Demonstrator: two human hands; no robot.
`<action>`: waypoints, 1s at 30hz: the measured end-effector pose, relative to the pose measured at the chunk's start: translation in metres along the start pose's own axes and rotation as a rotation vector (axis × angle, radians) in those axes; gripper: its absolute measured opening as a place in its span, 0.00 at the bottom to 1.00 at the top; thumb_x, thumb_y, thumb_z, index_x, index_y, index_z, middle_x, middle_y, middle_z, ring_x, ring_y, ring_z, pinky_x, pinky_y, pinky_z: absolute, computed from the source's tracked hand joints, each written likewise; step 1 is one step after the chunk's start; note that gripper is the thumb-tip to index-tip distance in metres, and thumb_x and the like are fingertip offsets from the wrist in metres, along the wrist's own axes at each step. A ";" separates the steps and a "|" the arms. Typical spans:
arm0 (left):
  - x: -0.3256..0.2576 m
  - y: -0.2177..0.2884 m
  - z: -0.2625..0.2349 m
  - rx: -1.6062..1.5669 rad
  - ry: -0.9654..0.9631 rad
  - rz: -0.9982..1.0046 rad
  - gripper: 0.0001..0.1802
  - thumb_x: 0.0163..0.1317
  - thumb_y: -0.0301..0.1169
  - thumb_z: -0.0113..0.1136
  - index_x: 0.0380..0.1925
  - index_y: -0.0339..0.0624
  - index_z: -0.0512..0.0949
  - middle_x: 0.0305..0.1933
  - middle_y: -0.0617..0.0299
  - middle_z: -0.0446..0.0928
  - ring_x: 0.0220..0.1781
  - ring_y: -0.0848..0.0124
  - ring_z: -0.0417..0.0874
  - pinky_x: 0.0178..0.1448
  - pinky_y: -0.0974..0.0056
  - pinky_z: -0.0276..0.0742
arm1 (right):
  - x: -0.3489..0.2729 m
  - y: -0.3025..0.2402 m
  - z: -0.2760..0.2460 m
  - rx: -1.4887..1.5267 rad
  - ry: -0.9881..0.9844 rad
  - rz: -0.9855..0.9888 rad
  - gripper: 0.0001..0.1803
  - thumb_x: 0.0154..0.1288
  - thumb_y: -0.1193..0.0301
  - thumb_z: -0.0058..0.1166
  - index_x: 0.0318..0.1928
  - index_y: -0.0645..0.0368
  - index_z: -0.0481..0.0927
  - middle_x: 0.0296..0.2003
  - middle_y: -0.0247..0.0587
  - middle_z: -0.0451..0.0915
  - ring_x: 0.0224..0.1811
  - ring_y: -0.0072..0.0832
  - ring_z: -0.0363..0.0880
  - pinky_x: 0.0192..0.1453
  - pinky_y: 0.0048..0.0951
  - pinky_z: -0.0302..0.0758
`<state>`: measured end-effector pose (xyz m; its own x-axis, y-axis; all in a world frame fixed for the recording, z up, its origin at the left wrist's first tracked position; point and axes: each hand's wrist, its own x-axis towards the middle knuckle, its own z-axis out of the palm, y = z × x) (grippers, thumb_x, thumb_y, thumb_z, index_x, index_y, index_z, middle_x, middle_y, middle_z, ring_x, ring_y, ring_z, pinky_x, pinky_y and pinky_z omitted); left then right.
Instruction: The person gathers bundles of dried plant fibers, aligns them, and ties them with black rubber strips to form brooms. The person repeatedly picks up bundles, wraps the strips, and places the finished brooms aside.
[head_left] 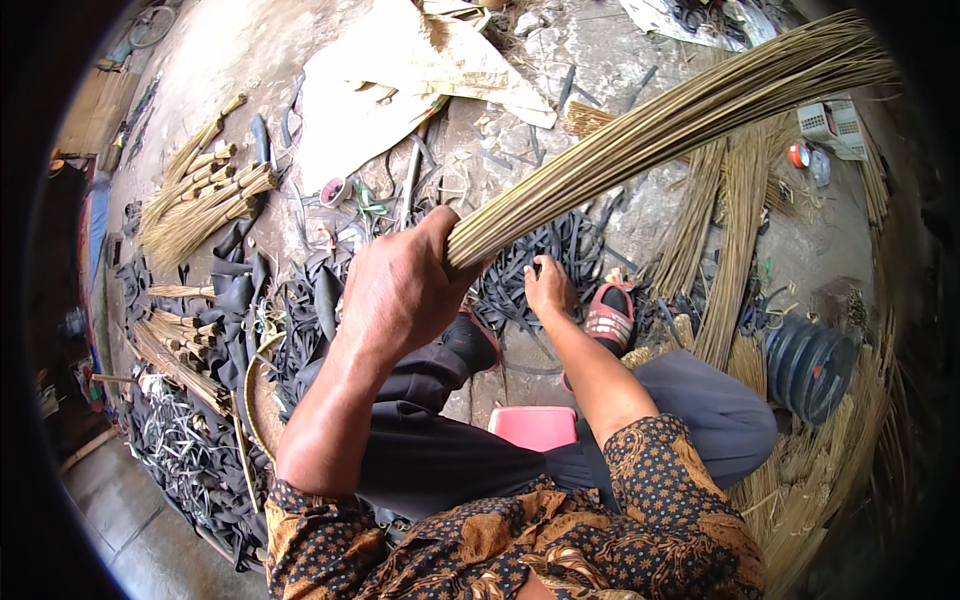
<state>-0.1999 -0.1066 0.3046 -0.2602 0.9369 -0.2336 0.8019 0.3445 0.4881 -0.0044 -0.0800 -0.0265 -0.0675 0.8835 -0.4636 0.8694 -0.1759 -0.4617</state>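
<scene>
Left hand [400, 285] grips a bundle of thin broom sticks [660, 125] at its base, raised over the lap. Right hand [548, 288] reaches down, fingers curled on black rubber strips [570, 250]. One-handed, the loose sticks may well slide and scatter.

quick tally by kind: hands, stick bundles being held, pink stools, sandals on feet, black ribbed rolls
Bare hands: 2, left hand gripping, right hand reaching down
Long tan bundle of thin broom sticks, held: 1
Pink plastic stool: 1
Red striped sandal: 1
Black ribbed rubber roll: 1
Total: 6
</scene>
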 end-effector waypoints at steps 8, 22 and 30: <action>0.007 -0.015 0.003 0.054 -0.001 -0.019 0.22 0.66 0.49 0.71 0.38 0.42 0.77 0.26 0.46 0.82 0.35 0.42 0.86 0.39 0.44 0.79 | 0.026 0.003 -0.014 0.072 -0.074 -0.134 0.10 0.69 0.65 0.57 0.41 0.58 0.83 0.41 0.48 0.85 0.49 0.52 0.84 0.55 0.48 0.81; -0.008 -0.033 0.022 0.086 0.118 0.095 0.17 0.71 0.46 0.62 0.41 0.43 0.79 0.32 0.44 0.85 0.37 0.43 0.89 0.42 0.42 0.83 | -0.149 -0.078 -0.221 1.084 -0.704 -0.157 0.10 0.83 0.66 0.51 0.50 0.60 0.77 0.21 0.25 0.68 0.18 0.14 0.61 0.23 0.20 0.61; -0.018 -0.039 0.051 0.032 0.182 0.153 0.15 0.69 0.42 0.62 0.40 0.41 0.79 0.30 0.43 0.85 0.36 0.43 0.89 0.40 0.43 0.84 | -0.205 -0.146 -0.256 1.180 -0.462 -0.554 0.12 0.83 0.67 0.51 0.54 0.62 0.80 0.21 0.25 0.68 0.18 0.11 0.60 0.21 0.17 0.59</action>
<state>-0.1994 -0.1405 0.2471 -0.2250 0.9744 -0.0019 0.8554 0.1984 0.4785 0.0078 -0.1245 0.3294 -0.6208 0.7762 -0.1100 -0.2335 -0.3170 -0.9192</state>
